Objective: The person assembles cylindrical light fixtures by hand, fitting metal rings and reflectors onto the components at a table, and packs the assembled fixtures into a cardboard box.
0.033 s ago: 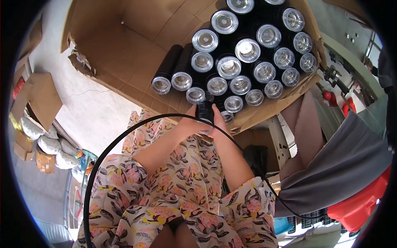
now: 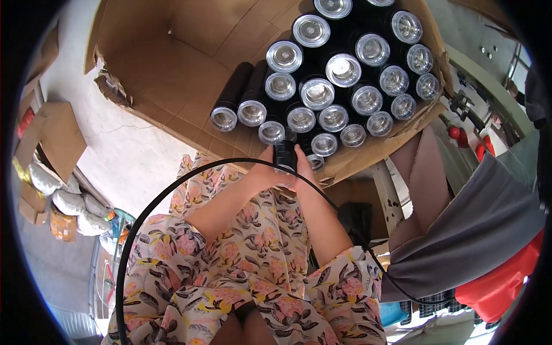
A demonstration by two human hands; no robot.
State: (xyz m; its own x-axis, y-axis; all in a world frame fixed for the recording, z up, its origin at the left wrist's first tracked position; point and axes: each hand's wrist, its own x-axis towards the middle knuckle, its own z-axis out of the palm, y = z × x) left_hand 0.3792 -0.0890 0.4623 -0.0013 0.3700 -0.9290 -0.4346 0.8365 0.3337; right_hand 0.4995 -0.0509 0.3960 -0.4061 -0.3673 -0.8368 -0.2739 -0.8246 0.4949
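Both my hands hold a black cylinder (image 2: 285, 154) with a clear end at the near edge of a cardboard box. My left hand (image 2: 266, 172) is closed on its left side, and my right hand (image 2: 305, 164) grips it from the right. A black cable arcs in front of the hands, so part of the fingers is hidden. Inside the box lie several similar black cylinders, stacked with their clear round ends (image 2: 318, 94) toward me. Two of them, including the leftmost one (image 2: 232, 95), show their long black sides.
The cardboard box (image 2: 155, 80) is open, with a torn left edge. The black cable (image 2: 172, 187) crosses in front of me. Grey cloth (image 2: 454, 230) and a red item (image 2: 500, 282) are at the right. Cartons (image 2: 54, 138) and white bags (image 2: 89, 215) lie at the left.
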